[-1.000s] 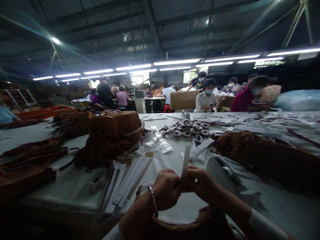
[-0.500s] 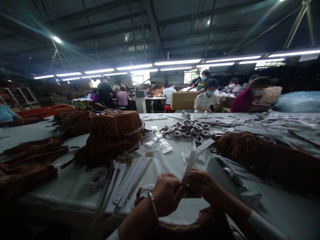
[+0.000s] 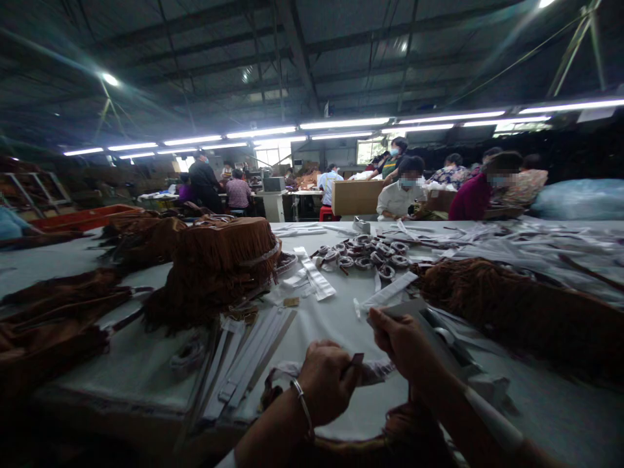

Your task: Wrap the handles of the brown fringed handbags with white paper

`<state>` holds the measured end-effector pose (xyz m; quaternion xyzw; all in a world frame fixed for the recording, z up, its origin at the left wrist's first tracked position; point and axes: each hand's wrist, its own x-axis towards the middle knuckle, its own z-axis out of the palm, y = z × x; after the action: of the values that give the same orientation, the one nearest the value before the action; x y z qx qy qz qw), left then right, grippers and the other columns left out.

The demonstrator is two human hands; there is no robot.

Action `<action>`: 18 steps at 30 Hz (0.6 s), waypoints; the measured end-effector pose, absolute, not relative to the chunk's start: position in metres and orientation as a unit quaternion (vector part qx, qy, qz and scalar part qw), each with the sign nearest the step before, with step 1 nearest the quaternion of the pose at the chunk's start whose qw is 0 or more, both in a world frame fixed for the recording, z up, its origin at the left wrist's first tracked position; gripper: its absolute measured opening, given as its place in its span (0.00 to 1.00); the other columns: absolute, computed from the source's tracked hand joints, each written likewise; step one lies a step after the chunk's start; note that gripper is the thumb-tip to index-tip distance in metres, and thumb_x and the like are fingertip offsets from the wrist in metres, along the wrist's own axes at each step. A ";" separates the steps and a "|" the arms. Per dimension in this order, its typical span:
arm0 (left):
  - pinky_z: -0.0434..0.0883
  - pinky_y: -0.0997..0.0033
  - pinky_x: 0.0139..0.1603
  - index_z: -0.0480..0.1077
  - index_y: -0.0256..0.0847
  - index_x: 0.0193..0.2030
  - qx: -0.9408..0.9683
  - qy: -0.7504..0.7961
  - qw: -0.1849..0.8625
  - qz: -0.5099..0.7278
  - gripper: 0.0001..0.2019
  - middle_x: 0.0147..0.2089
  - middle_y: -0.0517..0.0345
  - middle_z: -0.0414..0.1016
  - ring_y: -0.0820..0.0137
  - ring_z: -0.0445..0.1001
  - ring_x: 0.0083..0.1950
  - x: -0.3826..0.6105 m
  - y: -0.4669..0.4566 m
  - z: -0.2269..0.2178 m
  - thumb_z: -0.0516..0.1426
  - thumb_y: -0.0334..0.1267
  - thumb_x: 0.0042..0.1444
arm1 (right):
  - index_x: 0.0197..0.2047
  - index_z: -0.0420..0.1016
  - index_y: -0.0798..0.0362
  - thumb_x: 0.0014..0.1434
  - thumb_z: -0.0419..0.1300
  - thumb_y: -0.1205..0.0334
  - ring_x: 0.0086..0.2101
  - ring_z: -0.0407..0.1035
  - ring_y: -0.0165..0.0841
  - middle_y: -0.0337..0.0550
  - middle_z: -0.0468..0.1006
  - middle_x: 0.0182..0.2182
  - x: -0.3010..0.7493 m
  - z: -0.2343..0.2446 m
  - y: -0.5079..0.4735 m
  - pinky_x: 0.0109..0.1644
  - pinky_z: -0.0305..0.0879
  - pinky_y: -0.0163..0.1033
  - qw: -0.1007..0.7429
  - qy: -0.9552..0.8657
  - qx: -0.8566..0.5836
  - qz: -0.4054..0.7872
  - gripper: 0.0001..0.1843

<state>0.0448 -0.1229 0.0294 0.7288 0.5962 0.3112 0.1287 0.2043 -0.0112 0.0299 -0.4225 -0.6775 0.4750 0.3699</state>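
Note:
My left hand [image 3: 325, 383], with a silver bangle at the wrist, is closed around a strap. The strap's dark brown end [image 3: 358, 359] pokes out above the thumb, and a length in white wrapping [image 3: 377, 372] shows to the right. Pinched fingers and thumb form my right hand [image 3: 404, 341], raised in front of a grey tape dispenser [image 3: 451, 341]; whatever is between the fingertips is too small to make out. Below both hands lies a brown leather piece [image 3: 414, 429] at the table's near edge, partly hidden by my right forearm.
Fringed brown bags [image 3: 219, 260] are piled at left, and another fringed bag [image 3: 507, 305] lies at right. White-wrapped straps [image 3: 258, 351] lie near my left hand. Coiled wrapped straps [image 3: 365, 253] sit mid-table. Several people work beyond, near a cardboard box [image 3: 355, 197].
My hands have separated. The right hand moved up and slightly right, towards the tape dispenser, and the upright white strip is no longer seen between them. My left hand keeps its grip.

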 end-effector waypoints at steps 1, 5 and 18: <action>0.63 0.67 0.43 0.66 0.40 0.22 0.725 0.600 0.130 0.312 0.17 0.24 0.56 0.71 0.67 0.71 0.35 0.044 -0.123 0.029 0.54 0.39 0.63 | 0.22 0.60 0.49 0.65 0.51 0.41 0.16 0.51 0.27 0.31 0.57 0.15 0.209 0.029 0.002 0.21 0.50 0.35 0.339 -0.706 -0.452 0.426 0.26; 0.63 0.67 0.43 0.65 0.40 0.22 0.718 0.604 0.136 0.317 0.16 0.26 0.55 0.71 0.67 0.70 0.36 0.043 -0.124 0.027 0.55 0.38 0.62 | 0.24 0.70 0.54 0.53 0.65 0.58 0.28 0.70 0.38 0.45 0.73 0.21 0.237 0.027 0.046 0.32 0.61 0.39 0.229 -0.795 -0.507 0.241 0.12; 0.65 0.66 0.46 0.69 0.40 0.25 0.732 0.575 0.172 0.322 0.14 0.29 0.53 0.74 0.64 0.72 0.40 0.037 -0.123 0.028 0.54 0.39 0.62 | 0.23 0.73 0.56 0.62 0.62 0.61 0.26 0.63 0.25 0.36 0.71 0.26 0.206 0.043 -0.017 0.29 0.54 0.32 0.169 -0.892 -0.205 0.366 0.16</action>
<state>0.0371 -0.1229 0.0281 0.7324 0.5747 0.3219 0.1723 0.2063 -0.0166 0.0434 -0.2045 -0.8922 0.3655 0.1688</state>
